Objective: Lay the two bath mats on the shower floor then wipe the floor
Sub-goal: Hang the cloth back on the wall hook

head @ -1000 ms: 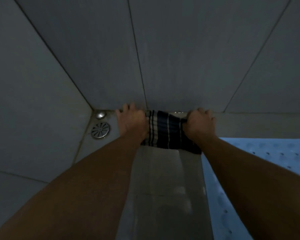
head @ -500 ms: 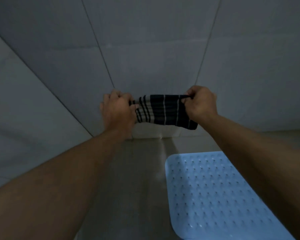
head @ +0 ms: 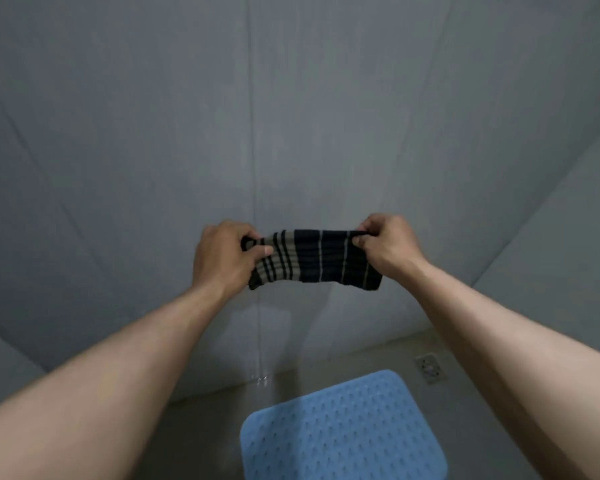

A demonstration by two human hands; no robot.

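You hold the striped cloth stretched between your hands: left hand fingers pinch its left edge, right hand fingers its right edge.

Grey tiled wall with vertical grout seams fills most of view. Small square drain at lower right, near wall base.

You're standing in a tiled shower stall: large grey wall tiles fill most of the frame, a beige wet floor runs along the bottom, a blue studded bath mat lies lower centre, and a floor drain sits lower right
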